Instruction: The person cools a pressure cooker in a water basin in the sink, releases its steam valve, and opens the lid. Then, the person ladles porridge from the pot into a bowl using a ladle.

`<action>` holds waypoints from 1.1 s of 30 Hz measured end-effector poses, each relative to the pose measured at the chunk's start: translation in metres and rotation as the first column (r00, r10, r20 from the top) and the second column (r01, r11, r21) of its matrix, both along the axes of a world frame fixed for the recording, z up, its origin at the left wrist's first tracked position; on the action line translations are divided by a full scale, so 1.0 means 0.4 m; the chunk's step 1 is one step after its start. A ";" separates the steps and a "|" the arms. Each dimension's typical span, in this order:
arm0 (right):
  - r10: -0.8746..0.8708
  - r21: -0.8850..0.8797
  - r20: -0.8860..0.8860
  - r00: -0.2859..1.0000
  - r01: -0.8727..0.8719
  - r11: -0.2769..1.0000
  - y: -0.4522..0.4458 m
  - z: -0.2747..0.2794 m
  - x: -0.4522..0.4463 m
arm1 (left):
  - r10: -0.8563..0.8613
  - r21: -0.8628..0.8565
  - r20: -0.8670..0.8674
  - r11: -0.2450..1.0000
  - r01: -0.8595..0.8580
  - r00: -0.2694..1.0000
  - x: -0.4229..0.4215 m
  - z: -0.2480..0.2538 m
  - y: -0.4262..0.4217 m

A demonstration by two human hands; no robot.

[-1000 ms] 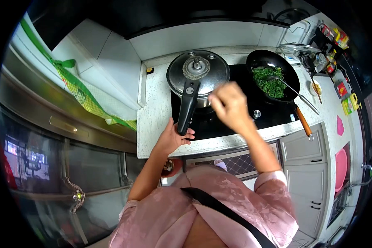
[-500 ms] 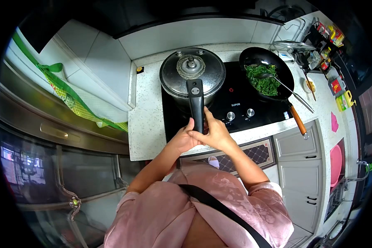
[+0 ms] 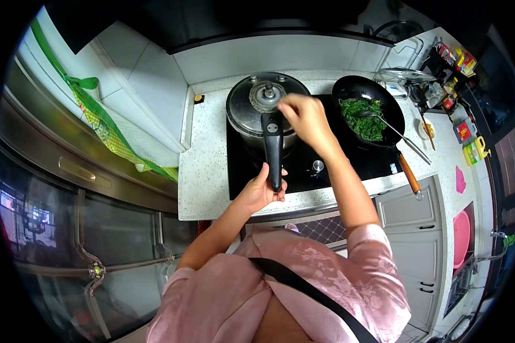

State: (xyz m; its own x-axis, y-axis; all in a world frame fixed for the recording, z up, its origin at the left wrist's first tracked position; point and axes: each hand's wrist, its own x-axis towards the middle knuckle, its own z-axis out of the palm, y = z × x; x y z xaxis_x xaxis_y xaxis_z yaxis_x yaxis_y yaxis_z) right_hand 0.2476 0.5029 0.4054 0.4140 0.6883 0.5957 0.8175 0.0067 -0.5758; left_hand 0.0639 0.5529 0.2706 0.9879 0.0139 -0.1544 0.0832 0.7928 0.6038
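A lidded pressure cooker (image 3: 249, 108) stands on the left part of the black cooktop (image 3: 303, 178). Its black handle (image 3: 273, 151) points toward me. My left hand (image 3: 259, 191) is wrapped under the end of this handle, thumb on its left side and fingertips showing on its right. My right hand (image 3: 306, 117) is raised over the right side of the lid, its fingers curled together. Whether it holds anything is hidden. To the right, a black wok (image 3: 392, 108) contains chopped greens (image 3: 363, 121) and a metal ladle (image 3: 409, 143).
The wok's wooden handle (image 3: 409, 172) juts over the counter's front edge. A glass lid (image 3: 406, 74), a small bowl (image 3: 426, 128), bottles and a yellow jug (image 3: 474, 151) are at the right. A pink basin (image 3: 461, 240) sits in the sink. Green-edged cloth (image 3: 106, 126) hangs at the left.
My right hand has left the handle end, where it was beside my left hand, and moved up over the lid. My left hand stays at the handle. The view has shifted slightly.
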 end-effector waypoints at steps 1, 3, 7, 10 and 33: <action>-0.061 -0.027 0.112 0.992 0.064 0.998 0.048 0.006 0.023 | -0.003 0.003 0.002 1.000 0.003 1.000 -0.003 0.003 -0.001; -0.061 -0.091 0.171 0.983 0.077 0.993 0.132 -0.007 0.075 | -0.016 -0.003 -0.017 1.000 0.016 1.000 -0.010 0.004 -0.002; -0.094 -0.257 0.288 0.953 0.171 0.951 0.207 0.015 0.098 | -0.029 0.022 -0.030 0.999 0.029 0.999 -0.036 -0.002 0.001; -0.054 -0.462 0.213 0.976 0.149 0.874 0.228 0.044 0.109 | -0.042 0.033 -0.038 0.999 0.043 0.998 -0.052 -0.011 0.006; -0.065 -0.460 0.220 0.973 0.162 0.873 0.227 0.044 0.130 | -0.081 0.039 -0.019 0.996 0.082 0.997 -0.073 -0.023 0.003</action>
State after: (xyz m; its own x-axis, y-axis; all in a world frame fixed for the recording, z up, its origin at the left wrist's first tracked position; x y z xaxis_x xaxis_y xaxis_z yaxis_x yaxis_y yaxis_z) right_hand 0.2998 0.5938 0.4232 0.4180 0.8621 0.2865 0.8902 -0.3258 -0.3184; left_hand 0.0346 0.5543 0.2613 0.9832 -0.0600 -0.1722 0.1571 0.7585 0.6325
